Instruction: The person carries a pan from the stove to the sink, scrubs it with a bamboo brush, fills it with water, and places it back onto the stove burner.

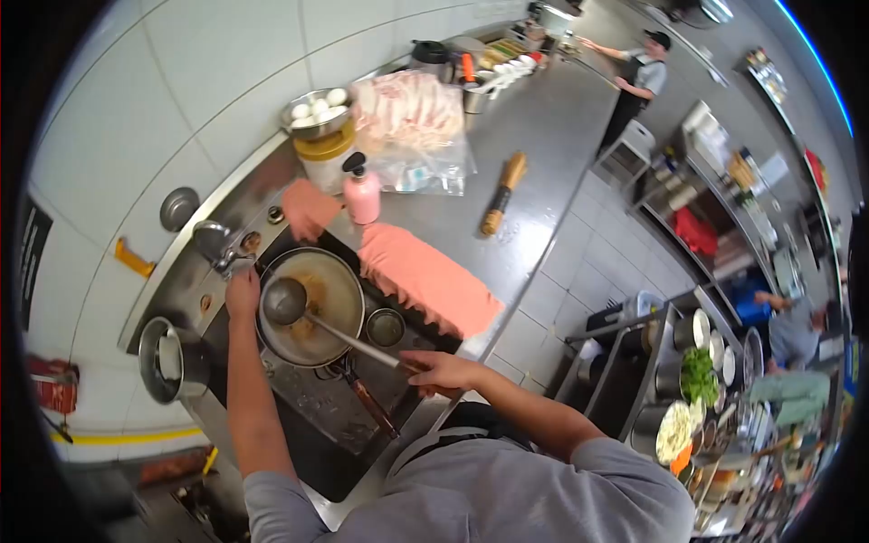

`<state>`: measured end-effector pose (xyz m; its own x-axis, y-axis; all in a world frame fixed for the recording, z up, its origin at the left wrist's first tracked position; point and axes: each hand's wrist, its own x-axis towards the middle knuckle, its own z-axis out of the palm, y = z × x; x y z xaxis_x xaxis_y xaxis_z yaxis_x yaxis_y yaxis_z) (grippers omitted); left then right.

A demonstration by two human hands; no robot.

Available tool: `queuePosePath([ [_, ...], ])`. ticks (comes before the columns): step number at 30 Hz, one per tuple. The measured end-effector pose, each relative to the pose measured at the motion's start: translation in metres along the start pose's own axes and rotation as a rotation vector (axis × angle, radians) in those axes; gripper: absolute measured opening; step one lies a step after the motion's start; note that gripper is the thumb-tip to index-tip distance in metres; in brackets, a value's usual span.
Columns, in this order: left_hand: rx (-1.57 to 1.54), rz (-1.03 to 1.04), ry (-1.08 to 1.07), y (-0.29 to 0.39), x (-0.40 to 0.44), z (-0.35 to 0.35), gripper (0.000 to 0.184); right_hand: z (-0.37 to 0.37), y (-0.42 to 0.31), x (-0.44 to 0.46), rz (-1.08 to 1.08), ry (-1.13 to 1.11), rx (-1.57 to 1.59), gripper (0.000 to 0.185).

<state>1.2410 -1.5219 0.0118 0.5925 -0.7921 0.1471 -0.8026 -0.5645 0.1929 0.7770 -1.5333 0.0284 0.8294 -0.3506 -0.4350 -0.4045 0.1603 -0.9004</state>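
Observation:
My right hand [444, 373] is closed around the long handle of a ladle [358, 344]. The ladle's round metal bowl [284, 300] is over a frying pan [312, 339] with some brownish liquid or residue in it. The pan sits on the stove [308, 403], its handle [371, 407] pointing toward me, untouched. Past the pan's left rim, my left hand [243, 294] is closed beside a shiny metal fixture or vessel [215, 242]; what its fingers grip is too small to make out. Pink cloths [425, 276] lie along the stove's far right edge.
A pink pump bottle [362, 195], a bowl of eggs [319, 110] on a tub, and a bag of pale meat [407, 113] stand behind the stove. A wooden grinder [503, 195] lies on the steel counter [543, 136]. Pots stand on a rack at right. Other people [638, 77] work farther off.

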Motion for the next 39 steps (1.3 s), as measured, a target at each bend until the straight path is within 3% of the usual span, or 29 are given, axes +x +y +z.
queuePosePath([
  [1, -0.144, 0.048, 0.013, -0.006, -0.015, 0.006, 0.026, 0.008, -0.016, -0.010, 0.159, -0.131, 0.457, 0.067],
  [2, -0.294, 0.085, 0.028, -0.011, -0.028, 0.014, 0.026, 0.016, -0.027, -0.019, 0.182, -0.121, 0.654, 0.064],
  [3, -0.308, 0.096, 0.031, -0.011, -0.042, 0.016, 0.026, 0.019, -0.024, -0.019, 0.178, -0.105, 0.648, 0.064],
  [5, -0.493, -0.014, 0.401, -0.024, -0.069, 0.012, 0.026, 0.032, -0.008, -0.010, 0.241, -0.258, 0.852, 0.063],
  [6, -0.486, -0.016, 0.407, -0.031, -0.085, 0.022, 0.026, 0.039, -0.002, -0.006, 0.240, -0.220, 0.743, 0.060],
  [7, -0.739, -0.148, 0.432, -0.036, -0.108, 0.042, 0.027, 0.043, 0.001, -0.007, 0.248, -0.239, 0.740, 0.060],
  [8, -0.980, -0.292, 0.463, -0.043, -0.135, 0.049, 0.028, 0.045, 0.001, -0.009, 0.198, -0.104, 0.498, 0.056],
  [9, -1.031, -0.397, 0.382, -0.013, -0.175, 0.029, 0.031, 0.047, 0.003, -0.008, 0.140, 0.013, 0.250, 0.053],
  [10, -1.012, -0.415, 0.205, -0.004, -0.211, 0.026, 0.031, 0.047, 0.017, -0.003, -0.005, 0.121, 0.115, 0.049],
  [11, -1.078, -0.431, 0.254, -0.005, -0.246, 0.065, 0.032, 0.050, 0.032, 0.000, -0.156, 0.224, -0.008, 0.044],
  [13, -1.152, -0.439, 0.115, 0.048, -0.307, 0.035, 0.031, 0.053, 0.035, -0.005, -0.279, 0.366, -0.358, 0.038],
  [15, -1.107, -0.317, 0.067, 0.070, -0.338, 0.024, 0.029, 0.065, 0.012, -0.005, -0.184, 0.410, -0.480, 0.034],
  [16, -1.100, -0.350, 0.091, 0.078, -0.342, 0.015, 0.029, 0.064, 0.012, 0.006, -0.401, 0.437, -0.712, 0.030],
  [18, -1.056, -0.127, 0.063, 0.090, -0.328, -0.010, 0.027, 0.073, -0.020, 0.027, -0.484, 0.406, -0.673, 0.029],
  [21, -0.917, -0.063, 0.152, 0.097, -0.277, -0.016, 0.024, 0.072, -0.047, 0.085, -0.647, 0.485, -0.772, 0.023],
  [24, -0.617, 0.113, 0.323, 0.086, -0.192, -0.019, 0.023, 0.043, -0.051, 0.177, -0.496, 0.557, -1.027, 0.026],
  [26, -0.244, 0.039, 0.113, 0.053, -0.151, -0.016, 0.024, 0.038, -0.073, 0.185, -0.406, 0.532, -1.074, 0.029],
  [27, -0.250, 0.041, 0.144, 0.066, -0.139, -0.045, 0.024, 0.033, -0.099, 0.185, -0.390, 0.540, -1.101, 0.032],
  [29, -0.161, -0.020, -0.064, 0.085, -0.134, -0.087, 0.031, 0.024, -0.118, 0.178, -0.362, 0.550, -1.127, 0.036],
  [31, -0.143, 0.064, -0.012, 0.082, -0.135, -0.075, 0.034, 0.019, -0.119, 0.175, -0.355, 0.538, -1.126, 0.039],
  [34, -0.141, 0.030, 0.070, 0.085, -0.138, -0.058, 0.038, 0.008, -0.090, 0.184, -0.402, 0.560, -1.205, 0.038],
  [39, -0.148, 0.022, -0.036, 0.101, -0.140, -0.045, 0.034, -0.010, -0.070, 0.164, -0.411, 0.574, -1.182, 0.038],
])
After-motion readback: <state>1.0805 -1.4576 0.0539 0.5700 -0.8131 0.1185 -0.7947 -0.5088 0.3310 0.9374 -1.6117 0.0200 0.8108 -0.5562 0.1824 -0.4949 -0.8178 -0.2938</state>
